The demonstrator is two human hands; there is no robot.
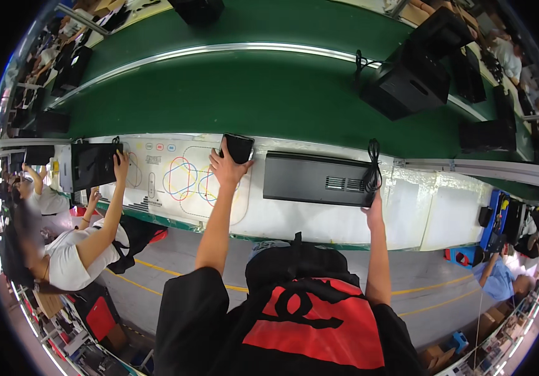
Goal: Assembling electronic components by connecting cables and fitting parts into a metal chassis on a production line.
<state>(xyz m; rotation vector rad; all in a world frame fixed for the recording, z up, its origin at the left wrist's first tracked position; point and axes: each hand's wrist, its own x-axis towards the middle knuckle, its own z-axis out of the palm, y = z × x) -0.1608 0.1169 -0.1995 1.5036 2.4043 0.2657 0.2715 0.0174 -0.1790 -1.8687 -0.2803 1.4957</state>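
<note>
My left hand (225, 168) grips a small black box-like block (238, 150) by its left side and near edge, at the far edge of the white work surface. To the right of it lies a long dark grey metal case (300, 178) with a slotted vent near its right end. My right hand (374, 212) holds that case at its near right corner, its fingers partly hidden by the case. A bundled black cable (374, 164) rests over the case's right end.
A green conveyor belt (219, 94) runs beyond the white work surface (432, 210). Large black speaker-like boxes (407, 81) stand on it at far right. At left a co-worker (84, 250) in a white shirt handles a black box (94, 164). A printed diagram (181, 178) covers the surface's left.
</note>
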